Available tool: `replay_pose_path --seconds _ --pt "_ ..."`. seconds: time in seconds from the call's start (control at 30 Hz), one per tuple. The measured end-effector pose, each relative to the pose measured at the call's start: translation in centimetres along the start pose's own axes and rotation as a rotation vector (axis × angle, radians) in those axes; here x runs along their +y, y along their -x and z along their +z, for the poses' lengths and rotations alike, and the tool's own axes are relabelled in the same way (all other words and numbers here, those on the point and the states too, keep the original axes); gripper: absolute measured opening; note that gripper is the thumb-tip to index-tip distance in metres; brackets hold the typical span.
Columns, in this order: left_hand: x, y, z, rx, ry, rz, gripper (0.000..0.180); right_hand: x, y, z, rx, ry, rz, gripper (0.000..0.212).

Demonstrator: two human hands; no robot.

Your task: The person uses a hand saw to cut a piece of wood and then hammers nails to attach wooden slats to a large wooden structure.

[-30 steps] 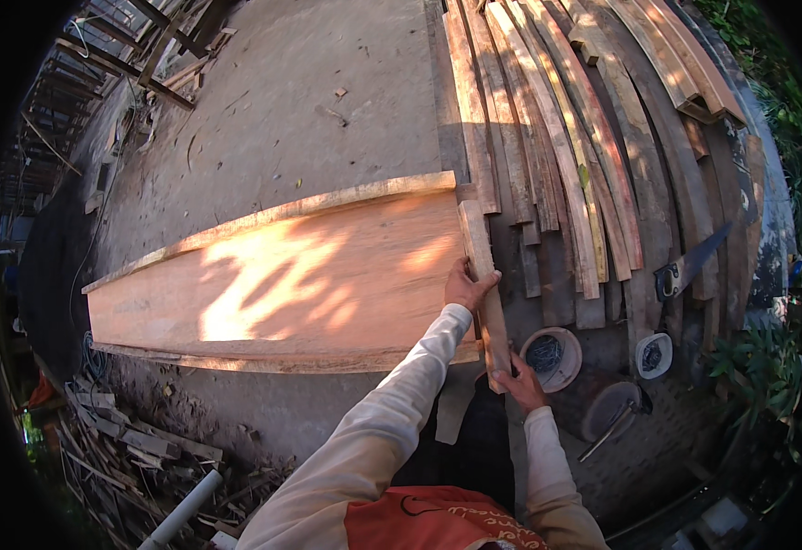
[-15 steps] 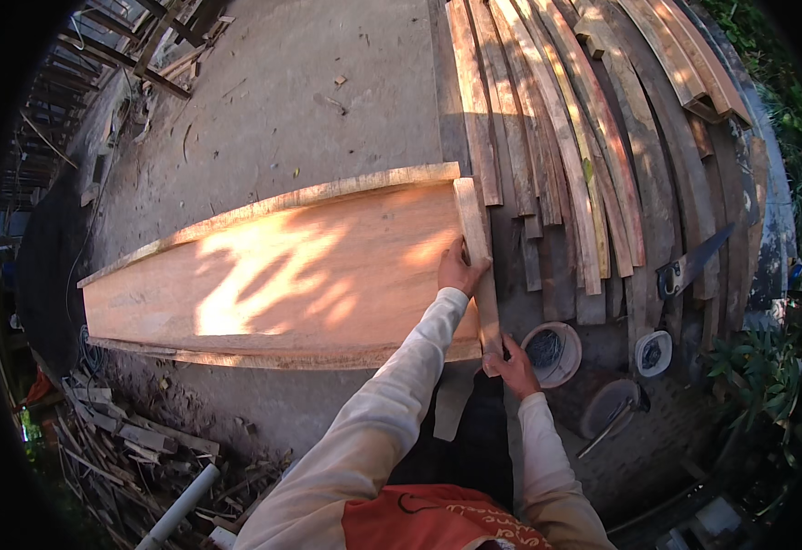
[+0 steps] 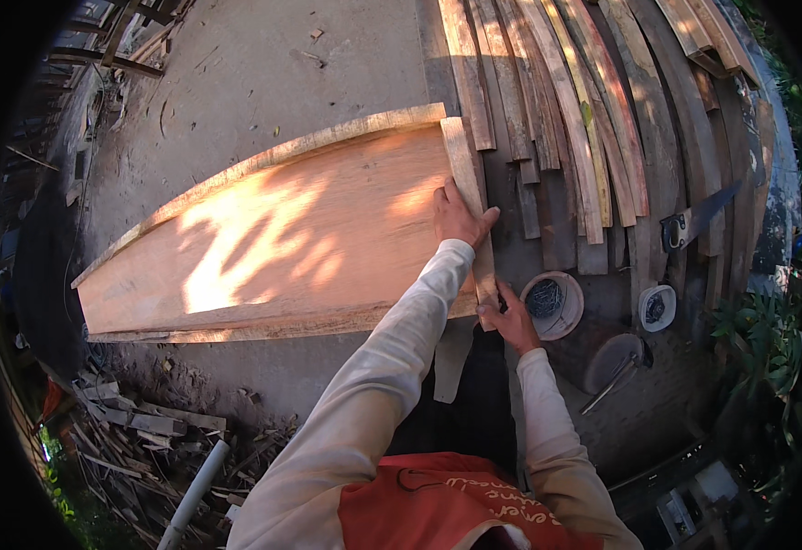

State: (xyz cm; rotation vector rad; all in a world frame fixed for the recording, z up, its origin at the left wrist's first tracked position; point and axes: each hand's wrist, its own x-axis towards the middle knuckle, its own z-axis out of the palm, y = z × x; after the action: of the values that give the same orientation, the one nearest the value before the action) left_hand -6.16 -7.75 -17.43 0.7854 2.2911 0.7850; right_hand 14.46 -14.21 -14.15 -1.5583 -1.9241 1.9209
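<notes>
A long plywood panel [image 3: 346, 211] lies before me, edged by a wooden strip along its far side and another along its near side. Across its right end runs a short wooden batten [image 3: 461, 154]. My left hand [image 3: 459, 218] is closed around the middle of this batten, thumb on the right side and fingers toward the panel. At the batten's near end, my right hand [image 3: 513, 321] grips it, with the thumb and fingers around the corner. Sunlight patches fall on the plywood.
Several long boards [image 3: 566, 119] lie at the right, with a handsaw [image 3: 699, 218] on them. A round tub of nails [image 3: 552, 307], a small white container [image 3: 657, 308] and a hammer [image 3: 614, 378] are near my right hand. Scrap wood [image 3: 153, 431] and a pipe [image 3: 192, 500] lie lower left.
The whole scene sits higher in the picture as the view has shifted. Both hands stay on the batten, and my left thumb now sticks out more to the right.
</notes>
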Motion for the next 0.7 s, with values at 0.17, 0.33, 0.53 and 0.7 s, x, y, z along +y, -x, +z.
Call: replay_pose_path --seconds 0.17,0.33,0.53,0.7 --pt "-1.7 -1.5 3.9 -0.005 -0.033 0.038 0.095 4.6 -1.7 -0.8 -0.037 -0.189 0.041 0.072" --pt "-2.0 -2.1 5.0 0.025 -0.072 0.058 0.090 7.1 -1.4 -1.3 -0.160 -0.388 0.242 0.066" --pt "-2.9 -1.6 5.2 -0.011 -0.051 0.024 0.087 8.9 2.3 1.4 0.208 -0.638 0.418 0.056" --pt "-4.9 -2.2 4.4 -0.054 -0.066 0.007 0.090 11.2 5.4 3.1 0.236 -0.693 0.468 0.038"
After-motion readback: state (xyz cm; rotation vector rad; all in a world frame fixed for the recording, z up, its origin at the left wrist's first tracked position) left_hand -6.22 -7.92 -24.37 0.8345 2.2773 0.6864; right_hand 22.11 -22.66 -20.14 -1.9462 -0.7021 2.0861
